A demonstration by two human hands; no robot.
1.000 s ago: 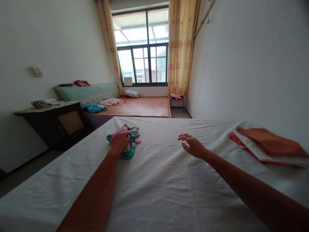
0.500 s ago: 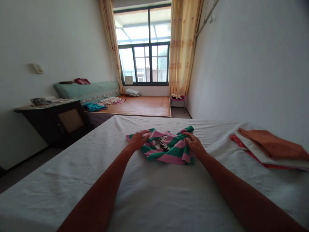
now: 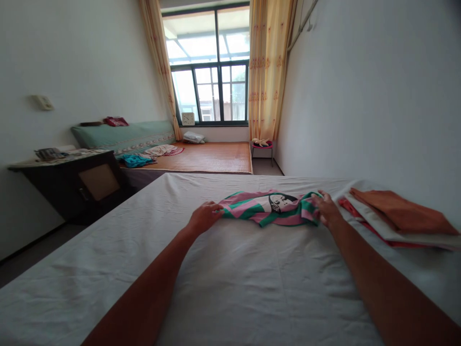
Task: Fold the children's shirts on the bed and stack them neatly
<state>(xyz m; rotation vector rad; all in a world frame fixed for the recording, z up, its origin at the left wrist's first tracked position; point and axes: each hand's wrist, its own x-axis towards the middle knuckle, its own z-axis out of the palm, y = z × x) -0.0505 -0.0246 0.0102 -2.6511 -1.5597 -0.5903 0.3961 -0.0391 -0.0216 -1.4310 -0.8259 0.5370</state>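
Observation:
A pink and green striped garment (image 3: 248, 207), perhaps a shirt, with a black and white printed face, lies stretched sideways on the white bed sheet (image 3: 230, 278). Its left end is pinched by my left hand (image 3: 206, 217). At the opposite end, my right hand (image 3: 328, 210) has its fingers closed on the bunched edge. The cloth between the hands is partly spread, with folds and a crumpled right side. Just right of my right hand rests a stack of folded clothes (image 3: 403, 211), orange on top with white and red below.
Beyond the sheet stands a second bed with a brown mat (image 3: 216, 156), holding a blue cloth (image 3: 137, 160) and pale clothing (image 3: 163, 150). A dark cabinet (image 3: 72, 187) is at the left. A small stool (image 3: 262, 145) stands below the curtain (image 3: 268, 72).
The striped garment has gone from a bunched heap to a longer, flatter strip, its printed face now more exposed. My right hand has moved rightward with its end; the view has shifted slightly.

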